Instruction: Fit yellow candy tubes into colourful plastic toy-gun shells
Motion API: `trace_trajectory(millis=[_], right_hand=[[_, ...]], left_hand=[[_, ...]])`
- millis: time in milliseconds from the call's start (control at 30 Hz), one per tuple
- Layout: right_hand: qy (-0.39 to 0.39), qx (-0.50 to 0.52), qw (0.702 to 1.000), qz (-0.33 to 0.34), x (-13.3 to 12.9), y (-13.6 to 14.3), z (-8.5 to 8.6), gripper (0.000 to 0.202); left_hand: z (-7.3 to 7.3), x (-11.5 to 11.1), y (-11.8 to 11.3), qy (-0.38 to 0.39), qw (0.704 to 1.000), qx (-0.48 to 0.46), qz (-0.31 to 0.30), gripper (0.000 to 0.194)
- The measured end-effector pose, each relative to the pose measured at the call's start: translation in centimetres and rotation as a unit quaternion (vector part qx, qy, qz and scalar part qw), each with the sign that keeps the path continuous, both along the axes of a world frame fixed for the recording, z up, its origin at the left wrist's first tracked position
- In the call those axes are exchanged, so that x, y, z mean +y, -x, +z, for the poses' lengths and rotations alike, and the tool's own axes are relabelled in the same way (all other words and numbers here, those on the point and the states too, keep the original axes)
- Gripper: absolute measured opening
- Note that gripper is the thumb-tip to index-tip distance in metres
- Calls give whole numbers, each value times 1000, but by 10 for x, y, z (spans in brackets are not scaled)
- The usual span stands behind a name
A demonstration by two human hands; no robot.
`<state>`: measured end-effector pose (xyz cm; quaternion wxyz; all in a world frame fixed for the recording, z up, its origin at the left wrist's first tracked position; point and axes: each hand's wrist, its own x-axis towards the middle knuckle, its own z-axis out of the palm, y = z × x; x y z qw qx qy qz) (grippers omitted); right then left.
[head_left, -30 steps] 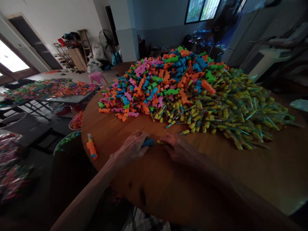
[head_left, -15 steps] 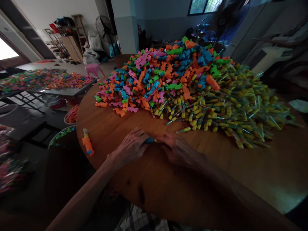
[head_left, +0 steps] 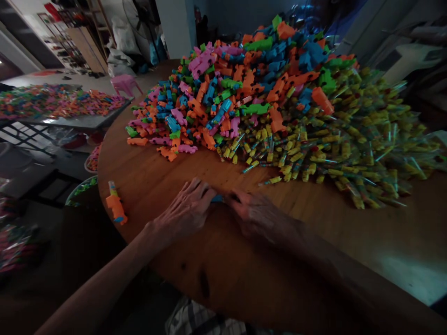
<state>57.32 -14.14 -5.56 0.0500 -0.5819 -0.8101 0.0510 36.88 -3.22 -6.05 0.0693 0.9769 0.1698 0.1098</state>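
Both hands meet low over the wooden table (head_left: 164, 174), near its front edge. My left hand (head_left: 190, 204) is closed around a small blue piece (head_left: 217, 198), which shows only between the hands. My right hand (head_left: 249, 211) has its fingers pressed together at the piece's right end; what they pinch is hidden. Behind the hands lies a big heap of orange, blue, green and pink plastic toys (head_left: 223, 95). Yellow sticks in clear wrappers (head_left: 314, 149) are piled to its right. Alone at the left edge lies an orange toy with a yellow and clear end (head_left: 116, 204).
At the left, a second table (head_left: 104, 120) carries more coloured toys. Tubs of toys (head_left: 82, 188) stand on the floor beside the round table. A pink stool (head_left: 126, 84) and a standing fan (head_left: 138, 16) are farther back.
The view has tipped down and come closer to the table. Both hands remain together around the blue piece, less of which shows now; the yellow bit at its right end is no longer visible.
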Motion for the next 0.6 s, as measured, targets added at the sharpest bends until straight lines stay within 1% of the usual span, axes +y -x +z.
trace_trajectory(millis=[67, 167, 233, 300, 367, 433, 500, 600], right_hand=[[-2, -16, 1000, 16, 0, 0, 1, 35], [-4, -29, 999, 37, 0, 1, -3, 34], [-18, -36, 999, 37, 0, 1, -8, 33], [-26, -40, 998, 34, 0, 3, -12, 30], [-14, -43, 999, 29, 0, 5, -14, 28], [-11, -46, 999, 25, 1, 6, -15, 28], [-11, -54, 998, 22, 1, 7, -15, 29], [-4, -42, 999, 16, -3, 7, -17, 32]], left_hand=[[0, 0, 0, -11, 1000, 2, -3, 27], [-4, 1, -1, -21, 999, -25, -13, 25], [-8, 3, -1, -27, 999, -41, -21, 28], [-12, 5, 0, -25, 998, -46, -25, 36], [-17, 7, 2, -19, 998, -57, -32, 42], [-19, 9, 2, -20, 996, -72, -37, 42], [-17, 8, 1, -29, 996, -78, -40, 39], [-10, 2, 0, -30, 997, -59, -36, 33]])
